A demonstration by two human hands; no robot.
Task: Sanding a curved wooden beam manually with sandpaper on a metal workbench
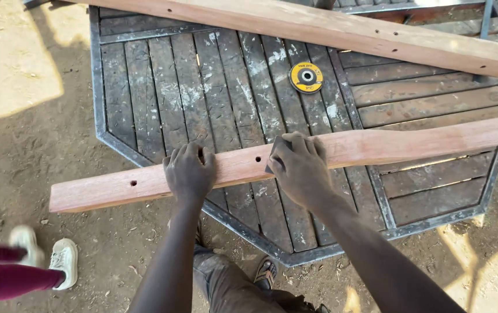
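A long reddish wooden plank [388,145] with drilled holes lies across a dark slatted table [162,87]. My left hand [189,172] presses down on the plank, fingers curled over its far edge. My right hand [299,167] rests on the plank just to the right, holding a small dark piece, likely sandpaper [272,155], flat against the wood. One hole shows between the two hands.
A second, longer plank [318,26] lies across the table's far side. A yellow and black grinding disc [306,77] sits on the slats. Another person's white shoes [63,261] and red trouser leg are at lower left on the dirt ground.
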